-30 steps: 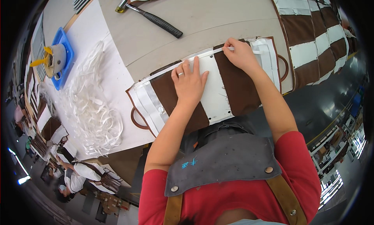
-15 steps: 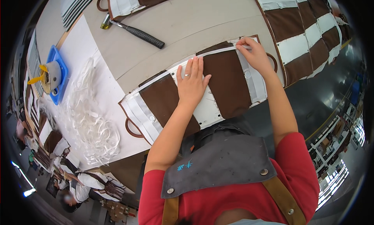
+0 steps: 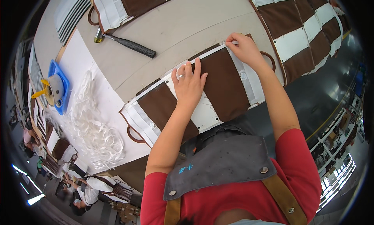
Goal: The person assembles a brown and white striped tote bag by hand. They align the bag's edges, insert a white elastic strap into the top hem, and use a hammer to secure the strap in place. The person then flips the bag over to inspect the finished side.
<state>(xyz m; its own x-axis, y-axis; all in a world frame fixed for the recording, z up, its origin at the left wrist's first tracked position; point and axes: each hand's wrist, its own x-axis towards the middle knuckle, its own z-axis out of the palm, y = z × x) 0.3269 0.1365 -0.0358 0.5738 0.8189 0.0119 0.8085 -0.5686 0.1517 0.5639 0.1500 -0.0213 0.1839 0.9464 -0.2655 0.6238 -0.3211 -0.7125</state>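
Note:
A flat brown and white panel (image 3: 228,88) with small brown loop handles lies slanted in front of me at the table's near edge. Along its far edge runs a narrow white tape strip (image 3: 210,52). My right hand (image 3: 245,51) pinches that strip at the panel's far right corner, fingertips pressed together. Over the white middle band, my left hand (image 3: 189,84) has its fingers apart, the tips at the strip. It grips nothing; whether every fingertip touches the strip, I cannot tell.
A hammer (image 3: 136,47) lies beyond the panel. Tangled white tape (image 3: 95,131) is heaped at left, near a pot (image 3: 56,88) with yellow handles on a blue tray (image 3: 67,82). Similar panels (image 3: 292,41) lie far right. A co-worker (image 3: 83,193) is at lower left.
The strip now lies straighter along the panel's far edge, where it bowed before. My left fingers are less flat and more spread. The whole view has shifted slightly.

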